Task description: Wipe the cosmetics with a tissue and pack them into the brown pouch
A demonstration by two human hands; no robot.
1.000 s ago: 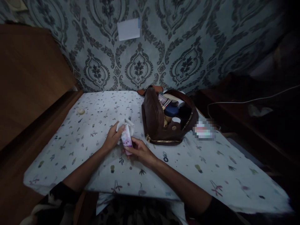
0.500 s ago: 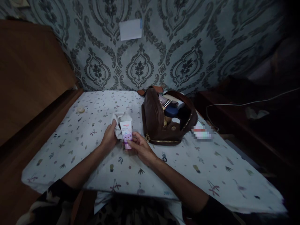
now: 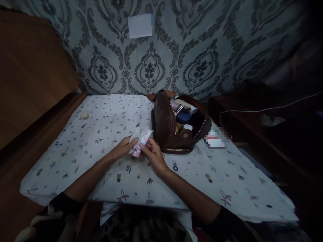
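A small white and pink tube (image 3: 137,150) is tilted between my hands, its pink cap end toward me. My right hand (image 3: 154,155) grips the tube from the right, thumb on its front. A white cloth (image 3: 135,134) lies behind and against the tube's left side. My left hand (image 3: 124,147) holds the cloth, its thumb pressed on the cloth and tube. Just right of my hands stands an open brown bag (image 3: 164,127), with a blue round item (image 3: 183,117), a white lid (image 3: 188,127) and several other items inside.
A patterned white sheet (image 3: 101,171) covers the surface. A small cream object (image 3: 84,115) lies at the back left. Right of the bag is a blurred, pixelated item (image 3: 215,138). A white cable (image 3: 252,111) runs along the dark right side. Wooden furniture (image 3: 32,74) stands left.
The tube has turned from nearly upright to leaning right. My left hand has brought the cloth against it, with the thumb now over its front. The view has shifted slightly.
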